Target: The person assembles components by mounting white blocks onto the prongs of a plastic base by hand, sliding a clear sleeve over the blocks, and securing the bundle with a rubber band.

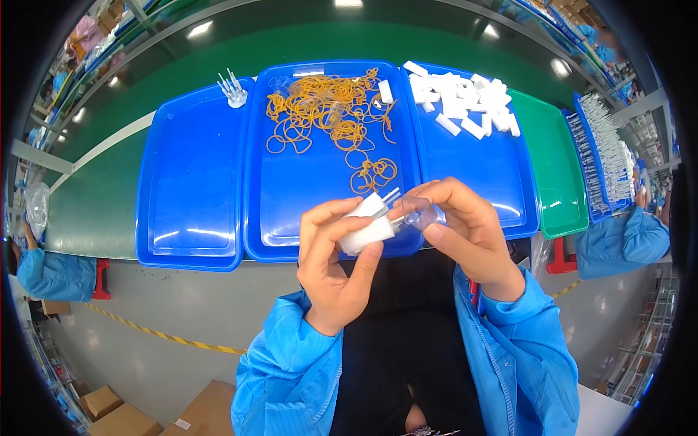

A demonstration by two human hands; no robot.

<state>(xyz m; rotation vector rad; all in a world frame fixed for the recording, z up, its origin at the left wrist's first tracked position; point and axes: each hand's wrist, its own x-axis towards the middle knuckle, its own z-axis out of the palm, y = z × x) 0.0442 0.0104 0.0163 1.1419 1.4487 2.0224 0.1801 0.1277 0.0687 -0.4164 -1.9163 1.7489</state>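
My left hand [337,265] has its fingers wrapped round a white block [368,229], held above the front edge of the middle tray. Thin clear or metallic prongs [391,196] stick out near the block's upper end. My right hand [469,232] pinches a clear plastic piece [427,216] between thumb and fingers, right beside the block. Whether the clear piece touches the block I cannot tell. Beyond both hands, tan rubber bands [327,102] lie tangled in the middle blue tray [280,211].
White blocks [465,102] are heaped in the right blue tray [480,174]. A pronged white piece [234,93] stands in the left blue tray [189,182]. A green tray [552,160] and a tray of pronged parts [603,152] are farther right. Co-workers' blue sleeves [618,243] show at both sides.
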